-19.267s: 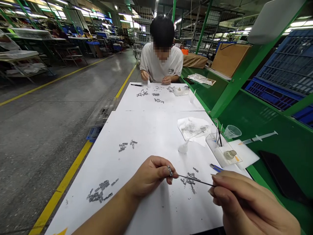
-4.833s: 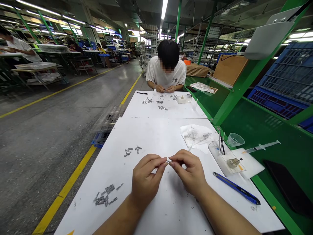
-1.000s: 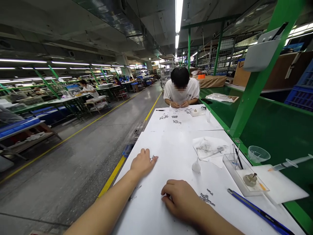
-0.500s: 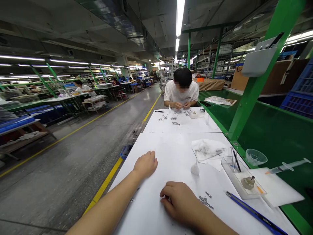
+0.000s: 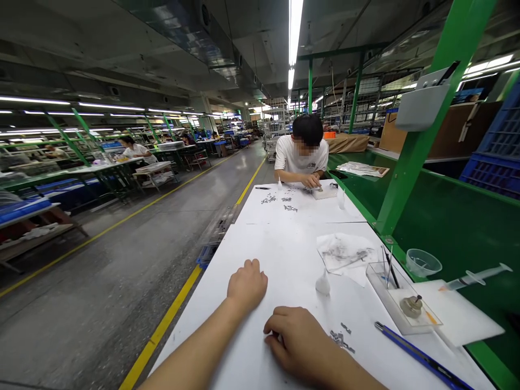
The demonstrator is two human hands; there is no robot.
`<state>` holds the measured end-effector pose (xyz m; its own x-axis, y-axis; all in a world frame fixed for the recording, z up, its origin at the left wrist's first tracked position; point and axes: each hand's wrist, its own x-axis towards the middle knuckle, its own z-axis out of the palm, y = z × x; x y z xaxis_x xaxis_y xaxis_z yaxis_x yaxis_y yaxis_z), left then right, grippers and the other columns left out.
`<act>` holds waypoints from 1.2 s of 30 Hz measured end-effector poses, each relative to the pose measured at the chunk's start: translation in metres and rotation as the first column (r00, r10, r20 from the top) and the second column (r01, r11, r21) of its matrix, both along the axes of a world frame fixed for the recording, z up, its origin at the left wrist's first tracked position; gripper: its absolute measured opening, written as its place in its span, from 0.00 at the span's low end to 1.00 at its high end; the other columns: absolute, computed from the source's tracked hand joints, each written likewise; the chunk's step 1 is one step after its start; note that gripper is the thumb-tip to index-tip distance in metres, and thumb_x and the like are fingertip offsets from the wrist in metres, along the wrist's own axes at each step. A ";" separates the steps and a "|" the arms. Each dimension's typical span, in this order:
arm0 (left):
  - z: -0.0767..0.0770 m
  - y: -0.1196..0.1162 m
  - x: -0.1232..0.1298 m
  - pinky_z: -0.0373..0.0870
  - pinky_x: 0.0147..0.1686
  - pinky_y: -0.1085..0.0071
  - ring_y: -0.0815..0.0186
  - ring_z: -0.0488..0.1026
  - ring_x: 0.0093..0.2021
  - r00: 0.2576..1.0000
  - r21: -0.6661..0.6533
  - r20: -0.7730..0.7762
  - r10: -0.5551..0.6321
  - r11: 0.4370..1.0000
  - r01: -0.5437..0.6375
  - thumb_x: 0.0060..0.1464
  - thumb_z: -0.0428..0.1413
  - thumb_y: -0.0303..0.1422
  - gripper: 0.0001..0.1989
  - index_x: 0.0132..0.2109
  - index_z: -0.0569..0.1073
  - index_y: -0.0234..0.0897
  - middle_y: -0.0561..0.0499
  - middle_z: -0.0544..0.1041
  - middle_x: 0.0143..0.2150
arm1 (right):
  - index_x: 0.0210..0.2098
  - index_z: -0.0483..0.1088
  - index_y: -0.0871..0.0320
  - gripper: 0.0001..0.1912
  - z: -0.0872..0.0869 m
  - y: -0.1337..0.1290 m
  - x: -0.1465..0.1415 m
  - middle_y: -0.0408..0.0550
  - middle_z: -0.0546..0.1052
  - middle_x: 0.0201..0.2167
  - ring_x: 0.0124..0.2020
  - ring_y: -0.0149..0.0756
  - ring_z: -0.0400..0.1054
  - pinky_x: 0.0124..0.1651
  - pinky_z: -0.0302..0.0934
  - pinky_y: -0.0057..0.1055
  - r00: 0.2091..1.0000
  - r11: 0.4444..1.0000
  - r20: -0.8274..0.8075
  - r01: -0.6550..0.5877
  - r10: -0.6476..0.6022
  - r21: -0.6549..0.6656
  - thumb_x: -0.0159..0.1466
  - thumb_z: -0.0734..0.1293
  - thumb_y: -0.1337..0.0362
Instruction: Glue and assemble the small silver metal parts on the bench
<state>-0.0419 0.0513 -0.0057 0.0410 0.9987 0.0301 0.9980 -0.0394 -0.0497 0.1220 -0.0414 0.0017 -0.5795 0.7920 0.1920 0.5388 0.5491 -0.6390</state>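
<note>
My left hand (image 5: 247, 284) rests on the white tabletop (image 5: 276, 244) with its fingers curled into a loose fist. No object shows in it, though its palm is turned down out of sight. Closer to me and to the right lies my right hand (image 5: 298, 338), its fingers bent in and a small gap between thumb and forefinger; nothing shows there. Beside the right wrist is a little pile of small metal parts (image 5: 340, 340). A small white squeeze bottle with a thin tip (image 5: 323, 284) stands beyond the right hand.
On the right are a blue utility knife (image 5: 418, 352), a clear tray (image 5: 400, 319) with a small pot (image 5: 411, 306), a stained tissue (image 5: 345, 252), a plastic cup (image 5: 423, 262) and a syringe (image 5: 477, 277). A green post (image 5: 426, 141) rises beside the table. Opposite, a co-worker (image 5: 303, 151) handles small parts.
My left hand has slid slightly right and nearer to me, with its forearm. My right hand has barely moved. The co-worker's hand has moved over to the tray at the far end.
</note>
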 end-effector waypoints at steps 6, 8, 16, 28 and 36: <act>-0.005 -0.017 0.013 0.68 0.39 0.56 0.50 0.74 0.42 0.981 -0.043 0.132 -0.141 0.988 0.148 0.58 0.45 0.32 0.12 0.43 0.71 0.36 0.40 0.74 0.42 | 0.36 0.72 0.54 0.09 0.001 0.002 0.003 0.42 0.76 0.33 0.34 0.32 0.69 0.37 0.58 0.26 0.990 0.996 -0.139 0.019 -0.007 0.084 0.62 0.61 0.70; -0.004 -0.021 0.015 0.68 0.41 0.56 0.50 0.74 0.42 0.967 -0.038 0.205 -0.154 0.986 0.165 0.58 0.47 0.35 0.11 0.42 0.71 0.37 0.41 0.74 0.42 | 0.36 0.71 0.54 0.09 0.001 0.003 0.003 0.42 0.76 0.33 0.33 0.32 0.68 0.36 0.58 0.26 0.986 0.995 -0.168 0.028 -0.012 0.093 0.61 0.61 0.72; 0.009 -0.038 -0.006 0.69 0.47 0.61 0.58 0.74 0.47 0.763 0.022 0.647 -0.015 1.000 0.001 0.63 0.38 0.38 0.19 0.39 0.73 0.38 0.43 0.78 0.43 | 0.36 0.72 0.54 0.10 -0.002 0.002 0.004 0.43 0.75 0.31 0.31 0.33 0.68 0.35 0.58 0.28 0.992 0.997 -0.121 0.032 -0.024 0.065 0.63 0.60 0.70; 0.011 -0.073 -0.019 0.61 0.62 0.54 0.53 0.69 0.59 0.621 -0.036 0.779 0.090 0.994 -0.100 0.50 0.50 0.30 0.24 0.55 0.72 0.30 0.39 0.74 0.57 | 0.37 0.73 0.56 0.11 -0.002 0.000 0.004 0.46 0.74 0.29 0.30 0.34 0.68 0.32 0.58 0.30 0.983 0.991 -0.186 0.032 -0.007 0.130 0.63 0.59 0.71; -0.004 -0.075 0.008 0.44 0.68 0.47 0.49 0.37 0.72 0.900 -0.128 0.335 -0.280 0.932 0.338 0.61 0.45 0.40 0.34 0.70 0.49 0.27 0.38 0.44 0.72 | 0.35 0.71 0.57 0.09 -0.003 0.006 0.010 0.45 0.71 0.27 0.26 0.33 0.65 0.31 0.59 0.30 0.957 0.986 -0.284 0.106 -0.065 0.132 0.63 0.60 0.70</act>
<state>-0.0340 -0.0240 -0.0092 0.3659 0.9266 -0.0865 0.8983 -0.3274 0.2930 0.1317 -0.0351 -0.0017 -0.4181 0.7883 0.4515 0.4003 0.6060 -0.6874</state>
